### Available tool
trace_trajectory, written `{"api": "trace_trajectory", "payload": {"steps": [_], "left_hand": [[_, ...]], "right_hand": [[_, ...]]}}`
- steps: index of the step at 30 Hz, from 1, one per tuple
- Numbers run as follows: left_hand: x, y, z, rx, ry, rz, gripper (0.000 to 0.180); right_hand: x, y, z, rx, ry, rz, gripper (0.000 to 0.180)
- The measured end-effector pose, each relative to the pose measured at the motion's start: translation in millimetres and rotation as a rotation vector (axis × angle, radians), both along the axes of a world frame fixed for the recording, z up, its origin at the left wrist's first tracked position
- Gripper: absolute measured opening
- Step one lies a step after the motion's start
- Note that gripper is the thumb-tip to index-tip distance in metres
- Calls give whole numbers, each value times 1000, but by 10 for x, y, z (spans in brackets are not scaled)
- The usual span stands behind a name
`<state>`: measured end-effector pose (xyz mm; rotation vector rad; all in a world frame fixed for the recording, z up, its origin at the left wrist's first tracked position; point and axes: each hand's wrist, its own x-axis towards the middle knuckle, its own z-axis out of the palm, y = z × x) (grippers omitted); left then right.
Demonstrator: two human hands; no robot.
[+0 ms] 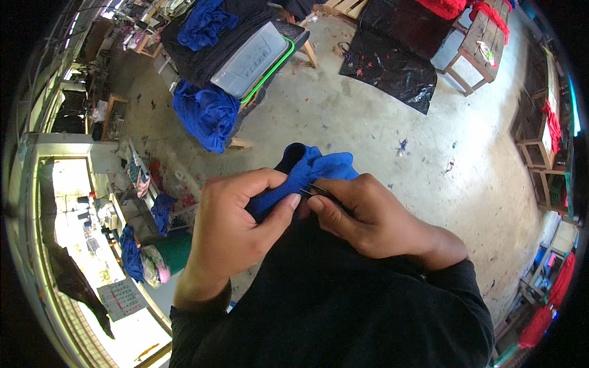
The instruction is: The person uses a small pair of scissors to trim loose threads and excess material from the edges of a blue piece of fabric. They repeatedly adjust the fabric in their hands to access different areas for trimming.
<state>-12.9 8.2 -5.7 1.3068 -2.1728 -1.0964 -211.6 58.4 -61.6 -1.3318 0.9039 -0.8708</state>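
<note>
Head view: left hand (pixel 236 224) and right hand (pixel 365 214) are working at blue cloth (pixel 331 164), bunching in front of black shirt (pixel 343 306).
Left hand is pinching the cloth between thumb and forefinger; right hand is pinching a thin metal tool (pixel 306 192), exact kind unclear, at it. Cloth is probably handling light, soft, floppy, not slippery; gripping by the fold is looking best, clear of the tool.
</note>
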Motion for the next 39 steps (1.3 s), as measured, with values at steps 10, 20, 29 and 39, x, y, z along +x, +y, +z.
{"api": "trace_trajectory", "payload": {"steps": [10, 20, 29, 39], "left_hand": [[2, -4, 122, 66, -30, 55, 11], [15, 14, 104, 88, 12, 32, 12], [88, -10, 15, -22, 21, -8, 18], [189, -145, 178, 32, -92, -160, 23]], "right_hand": [[27, 19, -192, 86, -246, -235, 29], [216, -66, -210, -449, -64, -513, 26], [-49, -391, -638, -558, 83, -829, 31], [-787, -676, -1102, -256, 367, -619, 28]]}}
